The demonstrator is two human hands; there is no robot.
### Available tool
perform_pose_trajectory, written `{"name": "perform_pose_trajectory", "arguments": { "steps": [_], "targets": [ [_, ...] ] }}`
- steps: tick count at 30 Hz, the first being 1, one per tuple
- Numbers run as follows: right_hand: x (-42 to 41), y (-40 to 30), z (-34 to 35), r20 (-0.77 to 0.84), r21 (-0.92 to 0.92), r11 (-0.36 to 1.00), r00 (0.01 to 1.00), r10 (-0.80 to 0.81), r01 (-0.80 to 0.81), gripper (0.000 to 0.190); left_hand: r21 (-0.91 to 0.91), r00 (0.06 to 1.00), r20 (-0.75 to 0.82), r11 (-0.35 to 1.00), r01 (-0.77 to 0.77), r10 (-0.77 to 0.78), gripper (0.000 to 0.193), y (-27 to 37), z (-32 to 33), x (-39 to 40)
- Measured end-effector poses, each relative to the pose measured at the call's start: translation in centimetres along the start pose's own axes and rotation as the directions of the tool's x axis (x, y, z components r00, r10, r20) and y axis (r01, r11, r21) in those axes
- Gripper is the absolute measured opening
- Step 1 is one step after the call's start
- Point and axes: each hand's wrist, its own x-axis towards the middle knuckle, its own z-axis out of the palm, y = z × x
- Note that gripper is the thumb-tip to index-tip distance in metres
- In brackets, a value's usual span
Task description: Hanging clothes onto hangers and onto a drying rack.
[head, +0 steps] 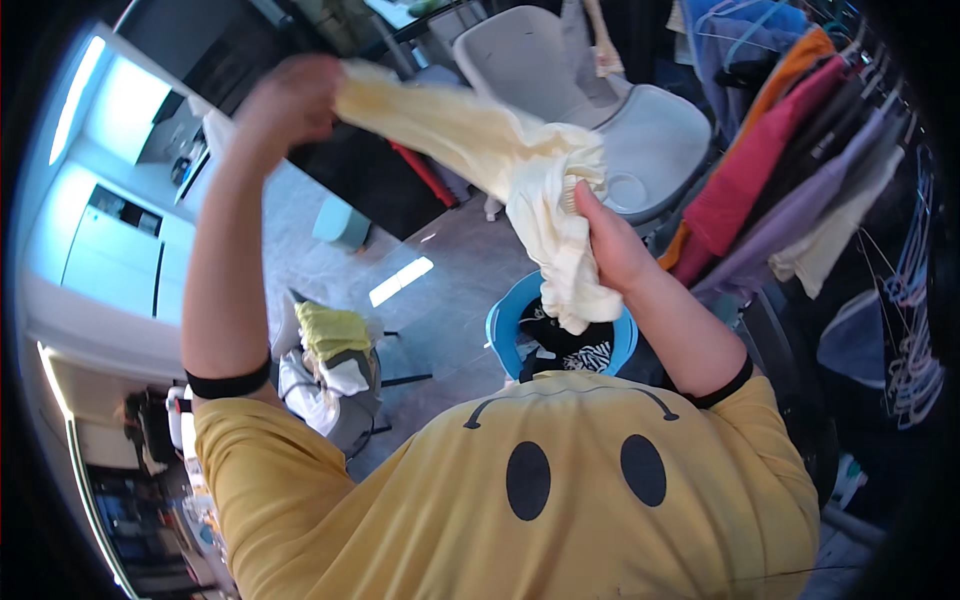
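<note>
A pale yellow garment (551,217) with ribbed or gathered edging is stretched across the space in front of me. My left hand (292,101), raised high at the left and blurred, grips one end of it. Bunched folds of the same cloth are in my right hand (611,244), the thumb lying over the gathered edge. Part of the garment hangs down above a blue laundry basket (493,326). Dark clothes (551,334) and a black-and-white patterned piece (590,357) lie inside the basket, partly hidden by the hanging cloth and my shirt.
Clothes on hangers (787,157) hang at the right, with a bundle of bare hangers (911,337) beyond them. A grey high chair (660,142) with a tray stands ahead. On the left, a chair holds a yellow-green cloth (334,330). A light-blue bin (341,223) is farther off.
</note>
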Motion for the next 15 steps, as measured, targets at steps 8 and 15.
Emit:
{"name": "perform_pose_trajectory", "arguments": {
  "steps": [8,15],
  "targets": [
    [-1.6,-3.4,4.1,-0.012,-0.034,0.97,0.97,0.242,-0.242,0.049,-0.447,0.842,0.496,0.894,0.039,0.211,0.045,14.6,14.3,-2.2],
    [-3.9,-5.8,5.4,-0.04,-0.437,0.886,0.987,0.156,-0.157,0.045,-0.421,0.622,0.712,0.907,0.007,0.326,0.037,10.1,13.8,-0.9]
  ]
}}
